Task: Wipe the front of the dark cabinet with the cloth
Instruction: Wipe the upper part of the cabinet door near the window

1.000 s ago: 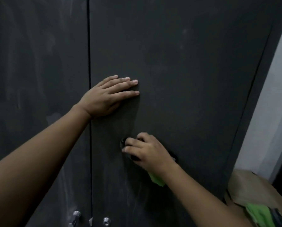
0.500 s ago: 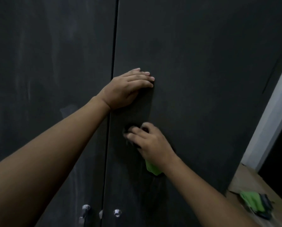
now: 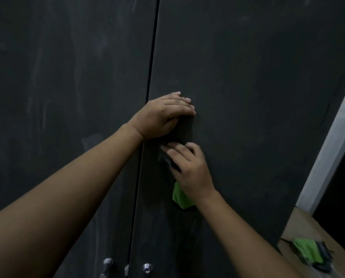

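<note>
The dark cabinet [image 3: 247, 97] fills the view, its two doors meeting at a vertical seam. My left hand [image 3: 161, 115] lies flat on the right door just beside the seam, fingers together, holding nothing. Directly below it, my right hand [image 3: 189, 169] presses a cloth [image 3: 182, 197] against the same door. The cloth is dark under my fingers, and a green corner hangs out below my palm. Pale dusty streaks mark the left door.
Two metal knobs [image 3: 147, 267] sit low on either side of the seam. At the right a white wall edge [image 3: 327, 147] borders the cabinet. Another green and dark cloth [image 3: 309, 253] lies on a brown surface at the lower right.
My right hand with the cloth has slid up the door toward my left hand. The view has shifted left, so the seam now sits further right.
</note>
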`<state>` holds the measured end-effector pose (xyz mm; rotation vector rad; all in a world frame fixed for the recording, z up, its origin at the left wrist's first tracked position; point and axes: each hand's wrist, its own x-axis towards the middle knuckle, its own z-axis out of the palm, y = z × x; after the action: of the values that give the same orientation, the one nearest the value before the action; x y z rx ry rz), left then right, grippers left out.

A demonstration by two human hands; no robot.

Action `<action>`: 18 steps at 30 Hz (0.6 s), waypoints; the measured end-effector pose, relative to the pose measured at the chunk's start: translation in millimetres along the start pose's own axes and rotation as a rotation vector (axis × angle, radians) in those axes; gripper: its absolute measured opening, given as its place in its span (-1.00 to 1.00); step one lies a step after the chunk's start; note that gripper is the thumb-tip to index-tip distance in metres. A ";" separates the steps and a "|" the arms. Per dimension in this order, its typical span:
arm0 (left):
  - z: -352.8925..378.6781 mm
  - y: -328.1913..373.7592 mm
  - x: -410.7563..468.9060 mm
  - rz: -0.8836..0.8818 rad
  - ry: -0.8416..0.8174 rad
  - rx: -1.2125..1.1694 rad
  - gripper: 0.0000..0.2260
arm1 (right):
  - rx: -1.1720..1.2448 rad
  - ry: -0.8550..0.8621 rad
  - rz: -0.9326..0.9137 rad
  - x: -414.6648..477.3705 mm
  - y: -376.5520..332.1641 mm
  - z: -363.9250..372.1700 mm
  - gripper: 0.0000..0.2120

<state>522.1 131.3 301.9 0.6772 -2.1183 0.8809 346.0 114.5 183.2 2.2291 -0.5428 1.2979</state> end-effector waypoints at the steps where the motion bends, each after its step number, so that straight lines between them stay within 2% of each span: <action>1: -1.2 -0.2 0.1 -0.011 0.002 -0.010 -0.75 | 0.000 -0.017 -0.028 2.7 -6.9 3.4 -0.67; 4: -3.7 -0.3 -1.1 -0.033 0.010 -0.035 -0.78 | 0.024 -0.064 -0.081 2.9 -25.7 17.6 -0.63; 8: -6.8 1.6 1.0 -0.048 -0.014 -0.069 -0.78 | 0.029 -0.290 -0.277 -9.7 -34.8 31.0 -0.53; 11: -5.9 1.7 -5.6 -0.048 -0.019 -0.063 -0.78 | 0.011 -0.396 -0.395 -19.2 -25.9 28.5 -0.57; 13: -0.8 1.0 -14.4 -0.033 0.006 -0.034 -0.79 | 0.008 -0.331 -0.418 -18.5 -14.4 23.3 -0.64; 16: 3.8 -1.5 -19.7 -0.027 0.031 -0.005 -0.80 | 0.046 -0.146 -0.231 -12.9 -0.9 11.8 -0.66; 18: 5.2 -2.5 -19.0 -0.022 0.044 0.007 -0.80 | 0.024 -0.092 -0.129 -17.9 -1.0 13.5 -0.67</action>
<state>532.9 129.3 285.4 0.6773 -2.0661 0.8842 347.4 108.8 161.6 2.3119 -0.4106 1.1474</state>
